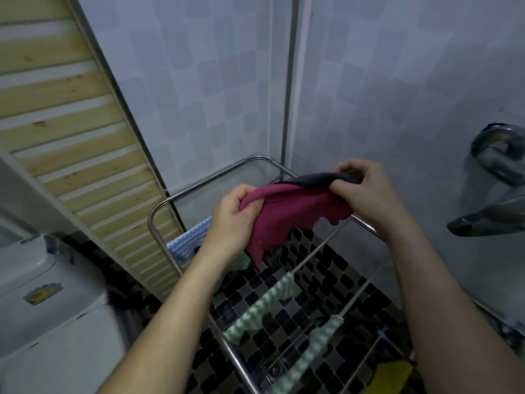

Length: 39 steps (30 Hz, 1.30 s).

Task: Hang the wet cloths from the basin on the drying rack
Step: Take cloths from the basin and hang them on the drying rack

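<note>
A magenta cloth (287, 214) with a dark grey side is stretched between both my hands above the far end of the metal drying rack (159, 211). My left hand (235, 214) grips its left edge, and my right hand (366, 189) pinches its right edge where the grey side shows. Two green-and-white wavy cloths (261, 308) (309, 354) hang over rack bars nearer to me. A blue-and-white cloth (187, 240) hangs at the rack's far left, partly behind my left wrist. A yellow cloth (392, 376) lies at the bottom right. The basin is out of view.
A washing machine (42, 308) stands at the left, and a slatted wooden panel (65, 109) leans against the tiled wall. A chrome tap (494, 177) juts from the right wall. Dark mosaic floor tiles (318, 268) show through the rack.
</note>
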Tool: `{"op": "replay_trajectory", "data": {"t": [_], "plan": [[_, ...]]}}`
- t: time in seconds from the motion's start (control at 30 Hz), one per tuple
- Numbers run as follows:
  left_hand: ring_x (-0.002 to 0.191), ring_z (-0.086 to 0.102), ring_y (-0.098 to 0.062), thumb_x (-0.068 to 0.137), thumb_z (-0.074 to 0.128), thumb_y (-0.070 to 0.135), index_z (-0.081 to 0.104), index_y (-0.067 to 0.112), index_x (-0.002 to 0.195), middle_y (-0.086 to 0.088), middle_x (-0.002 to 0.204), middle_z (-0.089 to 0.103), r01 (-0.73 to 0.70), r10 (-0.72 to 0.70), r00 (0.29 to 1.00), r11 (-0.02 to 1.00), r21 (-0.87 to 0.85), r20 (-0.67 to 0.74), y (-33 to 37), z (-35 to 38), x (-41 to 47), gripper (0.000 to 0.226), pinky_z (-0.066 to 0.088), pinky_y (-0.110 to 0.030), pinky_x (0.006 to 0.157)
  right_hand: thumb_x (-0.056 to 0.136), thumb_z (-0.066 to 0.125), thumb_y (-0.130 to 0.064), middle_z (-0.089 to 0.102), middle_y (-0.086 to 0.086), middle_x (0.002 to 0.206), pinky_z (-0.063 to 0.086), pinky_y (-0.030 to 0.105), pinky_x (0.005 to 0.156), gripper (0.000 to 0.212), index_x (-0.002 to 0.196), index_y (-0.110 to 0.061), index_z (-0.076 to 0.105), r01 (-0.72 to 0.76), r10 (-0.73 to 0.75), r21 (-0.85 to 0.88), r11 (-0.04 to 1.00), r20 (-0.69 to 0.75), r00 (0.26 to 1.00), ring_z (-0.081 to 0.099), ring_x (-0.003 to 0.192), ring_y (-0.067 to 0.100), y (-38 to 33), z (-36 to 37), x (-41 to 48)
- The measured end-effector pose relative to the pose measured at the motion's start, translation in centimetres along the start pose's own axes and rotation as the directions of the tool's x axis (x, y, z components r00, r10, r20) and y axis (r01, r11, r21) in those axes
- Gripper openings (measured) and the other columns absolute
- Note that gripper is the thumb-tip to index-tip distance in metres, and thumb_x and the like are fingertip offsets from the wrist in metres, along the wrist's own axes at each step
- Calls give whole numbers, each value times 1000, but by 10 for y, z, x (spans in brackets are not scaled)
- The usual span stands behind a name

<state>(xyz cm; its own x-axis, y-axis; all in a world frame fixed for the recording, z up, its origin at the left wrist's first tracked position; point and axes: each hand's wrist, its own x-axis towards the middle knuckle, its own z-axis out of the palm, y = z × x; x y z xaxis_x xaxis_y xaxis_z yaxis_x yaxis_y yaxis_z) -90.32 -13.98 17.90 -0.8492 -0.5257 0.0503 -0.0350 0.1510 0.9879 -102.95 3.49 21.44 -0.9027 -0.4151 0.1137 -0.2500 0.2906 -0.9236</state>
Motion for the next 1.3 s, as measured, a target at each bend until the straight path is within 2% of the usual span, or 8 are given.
{"op": "replay_trajectory", "data": {"t": [0.17, 0.3, 0.5, 0.63, 0.77, 1.0, 1.13, 1.3], "plan": [[95, 63, -24, 85, 63, 32, 60, 25, 94, 2, 91, 66, 7, -113, 987, 729, 685, 110, -26, 18, 17, 11, 50, -38, 82, 85, 65, -4, 66, -7, 75, 47, 18, 66, 23, 81, -26, 70, 12, -16, 30, 999, 138, 990, 59, 70, 1, 23, 7, 17], [121, 51, -8, 80, 75, 29, 43, 29, 136, 9, 132, 55, -176, 90, 971, 898, 404, 222, -23, 49, 29, 65, 42, -28, 101, 87, 67, -8, 67, -5, 77, 48, 24, 70, 11, 89, -18, 71, 24, 0, -72, 997, 316, 949, 61, 71, 2, 38, 28, 35], [105, 61, -7, 85, 63, 8, 62, 31, 119, 10, 110, 68, -210, 111, 953, 913, 350, 283, -27, 65, 65, 41, 45, -22, 88, 71, 81, -31, 71, 5, 93, 54, 27, 74, 43, 106, -17, 60, -182, 147, 26, 983, 480, 865, 66, 79, 11, 55, 22, 52], [76, 62, 7, 94, 58, 7, 68, 32, 86, 21, 80, 68, -105, 62, 964, 982, 158, 258, -31, 56, 76, 28, 47, -16, 76, 77, 78, -10, 70, -5, 80, 48, 25, 63, 24, 98, -18, 69, -130, 196, -158, 979, 541, 818, 62, 71, 12, 69, 1, 60], [66, 66, 0, 100, 48, 12, 69, 16, 86, 12, 70, 72, 68, -42, 985, 986, -152, 166, -39, 51, 77, 25, 51, -15, 66, 78, 74, -2, 75, 3, 91, 48, 29, 91, 17, 91, -13, 73, -267, 252, -19, 963, 408, 878, 68, 92, 22, 99, -17, 68], [87, 64, -2, 101, 47, 11, 66, 25, 103, 11, 96, 69, 12, -18, 997, 997, 75, 72, -76, 58, 68, 24, 51, -23, 80, 84, 45, 5, 55, 4, 72, 39, 17, 39, 26, 72, -16, 53, -552, 489, 498, 668, 266, 831, 51, 52, 8, 127, 3, 76], [74, 64, -16, 97, 49, 0, 53, 35, 103, -9, 101, 67, 156, -156, 988, 988, 20, 2, -95, 52, 69, 36, 55, -40, 65, 85, 47, 0, 42, 3, 68, 32, 18, 35, 25, 68, -18, 48, -557, 536, 210, 804, 153, 831, 40, 55, 12, 140, 18, 82], [54, 54, -10, 97, 48, -2, 41, 30, 110, -9, 81, 63, 156, -156, 987, 988, -19, -33, -107, 47, 72, 36, 43, -27, 47, 87, 45, -5, 43, 0, 64, 30, 26, 50, 22, 76, -23, 40, -348, 363, -198, 916, 45, 931, 39, 57, 18, 143, 28, 99]]}}
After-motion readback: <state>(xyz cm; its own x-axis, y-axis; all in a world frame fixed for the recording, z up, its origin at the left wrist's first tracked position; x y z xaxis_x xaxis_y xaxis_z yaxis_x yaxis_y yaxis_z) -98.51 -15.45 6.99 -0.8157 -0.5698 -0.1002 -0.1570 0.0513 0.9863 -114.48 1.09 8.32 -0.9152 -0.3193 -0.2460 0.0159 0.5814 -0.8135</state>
